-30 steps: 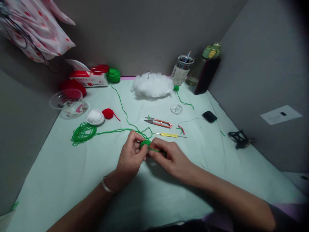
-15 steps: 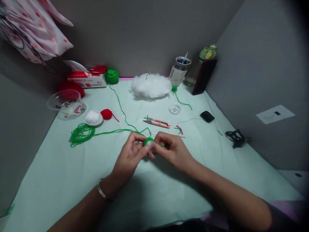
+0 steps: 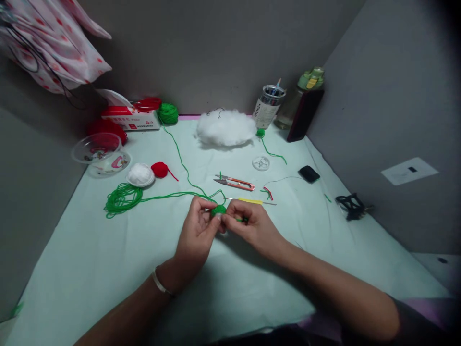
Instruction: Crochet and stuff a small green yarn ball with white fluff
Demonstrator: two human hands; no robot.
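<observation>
Between my two hands is a small green crocheted piece [image 3: 218,210] with a bit of white at its lower side. My left hand [image 3: 194,233] pinches it from the left with thumb and fingers. From the right, my right hand [image 3: 254,223] presses fingertips and thumb together at its edge, and a green yarn end shows under those fingers. Just behind the right hand lies a crochet hook with a yellow handle [image 3: 250,201]. Green yarn [image 3: 165,196] runs from near the piece to a loose coil [image 3: 124,198] at the left.
Orange thread snips [image 3: 236,183] lie beyond the hands. White stuffing [image 3: 226,128], a green yarn ball [image 3: 168,113], a pen can [image 3: 268,106] and a bottle [image 3: 290,108] stand at the back. White [image 3: 140,175] and red [image 3: 159,169] balls sit left; a black clip [image 3: 352,206] lies right.
Both hands have shifted slightly left with the green piece. Less white shows on it now, and more of the yellow hook handle is uncovered behind the right hand.
</observation>
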